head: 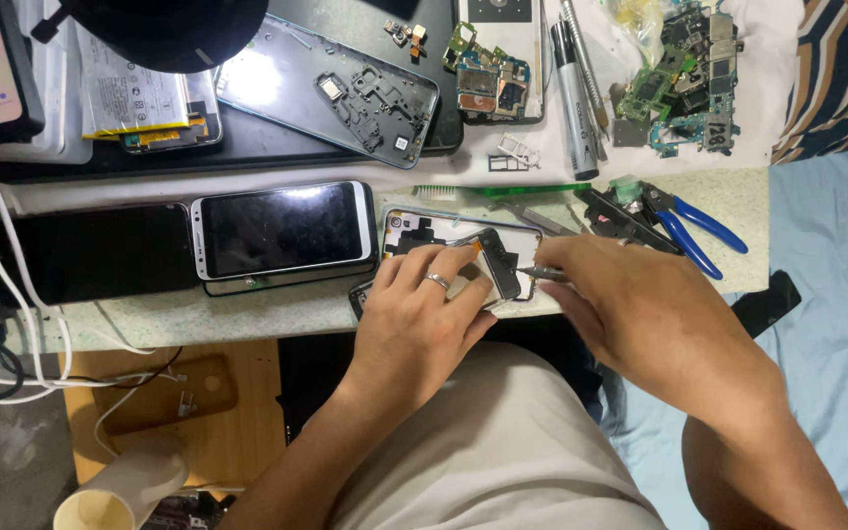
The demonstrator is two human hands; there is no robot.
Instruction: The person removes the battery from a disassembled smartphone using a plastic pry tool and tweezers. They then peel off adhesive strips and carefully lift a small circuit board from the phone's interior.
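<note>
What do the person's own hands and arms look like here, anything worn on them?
Both forearms are bare, with no sleeves, gloves or watch in view. The left hand wears a plain silver-coloured ring on one finger. The right hand shows no ring or other wear.

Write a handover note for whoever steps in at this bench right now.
Left hand: pins the opened phone at the bench's front edge, fingers on a small black part.
Right hand: holds a thin tool, tip at that part.
Done: phone's back is off, insides exposed.
Left: the black part is not yet out.
Nearby: blue pliers to the right, intact phone to the left.
</note>
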